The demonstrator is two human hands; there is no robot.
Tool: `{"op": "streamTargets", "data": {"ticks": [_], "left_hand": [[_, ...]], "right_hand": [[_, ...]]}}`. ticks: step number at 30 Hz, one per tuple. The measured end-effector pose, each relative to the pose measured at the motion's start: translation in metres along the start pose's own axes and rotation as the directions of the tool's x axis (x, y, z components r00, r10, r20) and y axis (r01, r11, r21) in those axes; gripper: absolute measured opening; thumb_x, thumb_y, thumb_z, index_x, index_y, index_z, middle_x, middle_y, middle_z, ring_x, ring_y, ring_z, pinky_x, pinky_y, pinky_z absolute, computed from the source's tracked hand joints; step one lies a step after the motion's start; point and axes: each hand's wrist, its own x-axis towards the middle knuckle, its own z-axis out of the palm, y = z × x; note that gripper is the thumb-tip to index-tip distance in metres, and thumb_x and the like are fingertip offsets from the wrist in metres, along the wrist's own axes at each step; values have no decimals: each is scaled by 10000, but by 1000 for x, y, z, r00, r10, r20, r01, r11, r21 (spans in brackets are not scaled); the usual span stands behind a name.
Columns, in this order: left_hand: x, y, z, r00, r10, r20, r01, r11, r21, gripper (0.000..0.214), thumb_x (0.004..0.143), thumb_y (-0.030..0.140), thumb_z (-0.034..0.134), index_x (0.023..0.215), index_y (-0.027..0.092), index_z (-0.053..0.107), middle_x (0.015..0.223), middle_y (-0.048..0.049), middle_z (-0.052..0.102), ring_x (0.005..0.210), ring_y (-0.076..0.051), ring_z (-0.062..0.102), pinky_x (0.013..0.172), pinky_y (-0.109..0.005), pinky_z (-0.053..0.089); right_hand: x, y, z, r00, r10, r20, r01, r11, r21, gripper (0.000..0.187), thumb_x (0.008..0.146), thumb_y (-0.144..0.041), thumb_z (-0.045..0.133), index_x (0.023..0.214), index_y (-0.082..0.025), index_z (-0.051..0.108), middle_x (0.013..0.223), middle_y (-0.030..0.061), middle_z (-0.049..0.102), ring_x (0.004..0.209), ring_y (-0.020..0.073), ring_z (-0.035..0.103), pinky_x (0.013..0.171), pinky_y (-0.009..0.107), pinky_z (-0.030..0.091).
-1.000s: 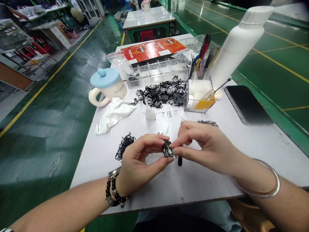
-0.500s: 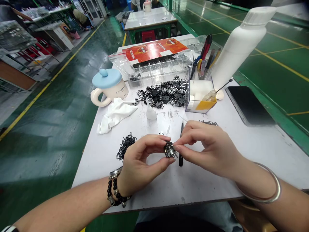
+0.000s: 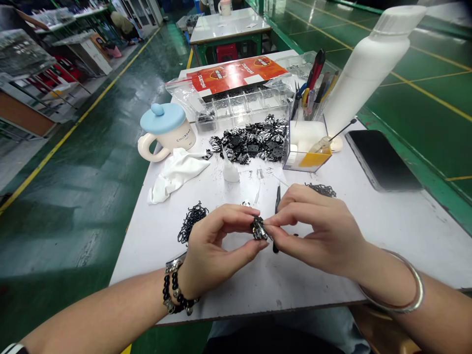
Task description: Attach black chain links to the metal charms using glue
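Observation:
Between the thumb and fingers of my left hand (image 3: 217, 246) is a small black-and-silver metal part (image 3: 259, 228), held just above the table. My right hand (image 3: 313, 226) pinches at the part's right side, thumb and index finger pressed together; whether a tiny piece sits between them is hidden. Black tweezers (image 3: 277, 199) lie on the table, partly behind my right fingers. A pile of small black hooked pieces (image 3: 192, 222) is left of the part, and another small dark pile (image 3: 321, 190) lies beyond my right hand.
A heap of similar black parts (image 3: 254, 142) lies at mid-table, near a small white nozzle bottle (image 3: 230, 171). Around it are a lidded mug (image 3: 165, 130), a white cloth (image 3: 177, 174), a clear tool holder (image 3: 308, 160), a tall white bottle (image 3: 365, 69) and a phone (image 3: 383, 160).
My right hand has shifted slightly, its fingertips still at the part's right side. My left hand holds the part in nearly the same place.

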Motion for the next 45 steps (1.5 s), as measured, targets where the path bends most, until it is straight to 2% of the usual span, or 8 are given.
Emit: {"op": "streamTargets", "data": {"ticks": [6, 12, 14, 17, 20, 26, 31, 45], "left_hand": [[1, 0, 0, 1000, -18, -5, 17, 999, -40, 400, 652, -26, 738, 978, 182, 635, 1001, -72, 664, 945, -188, 667, 798, -265, 608], [2, 1, 1, 999, -30, -29, 28, 998, -54, 352, 645, 12, 760, 933, 170, 637, 955, -74, 676, 888, -195, 683, 762, -285, 624], [2, 2, 0, 999, -34, -29, 33, 998, -56, 354, 642, 15, 765, 933, 172, 637, 952, -73, 674, 891, -195, 680, 758, -286, 626], [1, 2, -1, 999, -37, -35, 35, 998, -53, 351, 638, 22, 772, 926, 171, 639, 935, -66, 675, 879, -194, 681, 746, -282, 628], [1, 3, -2, 998, -36, -52, 34, 999, -35, 340, 629, 32, 783, 906, 167, 640, 907, -62, 678, 867, -193, 682, 751, -286, 625], [3, 3, -2, 997, -33, -76, 33, 999, 4, 327, 615, 57, 801, 878, 166, 640, 862, -57, 675, 846, -191, 677, 742, -285, 622], [3, 3, -2, 997, -26, -68, 25, 1000, -11, 333, 618, 41, 797, 884, 169, 640, 865, -49, 669, 846, -180, 671, 753, -281, 613], [1, 3, -2, 998, -8, -69, 10, 1000, 27, 328, 621, 44, 798, 878, 162, 632, 848, -53, 661, 812, -182, 669, 722, -297, 606]], "right_hand": [[2, 1, -2, 980, 174, 99, -188, 970, 156, 99, 774, -107, 635, 723, -191, 650, 639, -10, 539, 612, 95, 507, 532, 243, 375], [3, 4, -3, 919, 339, 202, -390, 857, 337, 79, 789, -195, 655, 711, -182, 664, 644, -10, 536, 608, 96, 489, 561, 249, 386], [3, 6, -2, 867, 416, 276, -497, 774, 394, 92, 780, -250, 677, 719, -181, 681, 647, -8, 544, 600, 96, 481, 553, 247, 383], [4, 9, 0, 765, 503, 402, -643, 585, 494, 121, 742, -289, 722, 730, -173, 692, 622, -10, 549, 578, 93, 470, 515, 233, 359], [4, 12, 2, 710, 508, 487, -699, 422, 578, 96, 706, -246, 759, 729, -174, 700, 636, -11, 598, 595, 83, 496, 521, 205, 362], [4, 14, 6, 700, 455, 550, -697, 267, 666, 64, 727, -212, 748, 753, -165, 712, 719, 1, 668, 687, 88, 573, 656, 209, 432], [3, 14, 10, 689, 439, 577, -694, 172, 699, 68, 729, -204, 748, 770, -160, 716, 732, 1, 678, 691, 80, 587, 668, 204, 438], [1, 12, 12, 696, 421, 581, -678, 119, 726, 91, 706, -207, 769, 754, -159, 710, 708, -9, 669, 661, 67, 593, 638, 172, 452]]}}
